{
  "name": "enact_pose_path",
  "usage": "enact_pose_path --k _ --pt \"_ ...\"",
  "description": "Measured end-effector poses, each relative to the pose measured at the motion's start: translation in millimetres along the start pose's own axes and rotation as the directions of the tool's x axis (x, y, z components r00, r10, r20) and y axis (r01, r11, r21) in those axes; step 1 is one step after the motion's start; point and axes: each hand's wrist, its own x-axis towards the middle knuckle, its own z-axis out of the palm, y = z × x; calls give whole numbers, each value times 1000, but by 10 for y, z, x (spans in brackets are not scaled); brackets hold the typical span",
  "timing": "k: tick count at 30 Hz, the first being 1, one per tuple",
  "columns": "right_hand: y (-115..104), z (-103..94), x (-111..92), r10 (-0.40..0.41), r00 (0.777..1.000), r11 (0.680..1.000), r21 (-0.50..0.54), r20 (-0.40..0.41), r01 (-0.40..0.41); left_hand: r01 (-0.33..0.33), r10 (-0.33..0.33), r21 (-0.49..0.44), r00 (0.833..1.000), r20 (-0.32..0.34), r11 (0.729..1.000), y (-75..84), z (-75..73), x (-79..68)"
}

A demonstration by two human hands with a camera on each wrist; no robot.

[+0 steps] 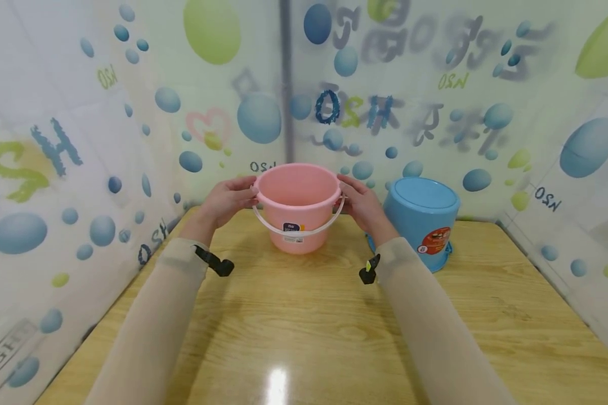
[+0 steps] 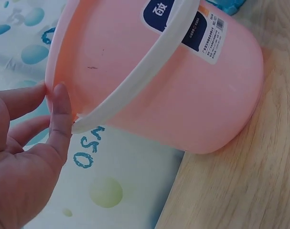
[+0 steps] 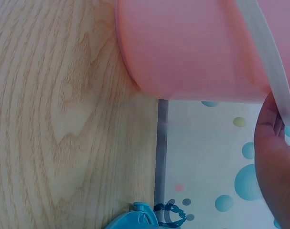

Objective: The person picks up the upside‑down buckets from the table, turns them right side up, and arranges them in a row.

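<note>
Our two pale sleeves, the left one [image 1: 147, 326] and the right one [image 1: 430, 320], come nearest, reaching out over the wood table [image 1: 304, 315]. At the far part of the table, in the middle, is the pink bucket [image 1: 304, 215], right way up. It looks like it stands on the wood, but we can't be sure.

Our left hand [image 1: 228, 199] pinches the rim [image 1: 300, 207] on its side, thumb and fingers close together. Our right hand [image 1: 365, 205] holds the other side, by the end of the white handle [image 1: 304, 234], which hides some fingers in the right wrist view. The handle hangs down in front, across the label [image 1: 289, 226].

To hold it well, we think both hands should squeeze the same, at the same height, so the bucket won't tip. We should mind the loose handle, so it doesn't pinch our fingers. The blue bucket [image 1: 410, 216] sits upside down near our right arm, so we should mind our elbow there too.
</note>
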Motion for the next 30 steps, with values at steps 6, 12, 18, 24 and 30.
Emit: enact_pose_path --k 6,12,18,24,30 --pt "-10 36 52 -1 1000 999 -46 -21 0 -16 15 -23 1000 -26 1000 15 3 -16" --pt "-21 40 70 -1 999 996 -91 -33 -2 -32 32 -16 999 -41 999 27 33 -32" --pt "-17 37 74 -20 999 987 -159 -38 13 -36 39 34 997 -69 999 48 60 -46" --pt "-10 34 67 -31 998 984 -177 -51 21 -28 34 69 995 -89 997 68 84 -77" --pt "-6 69 51 -68 993 966 -257 -96 41 -1 10 73 994 -113 997 72 96 -119"
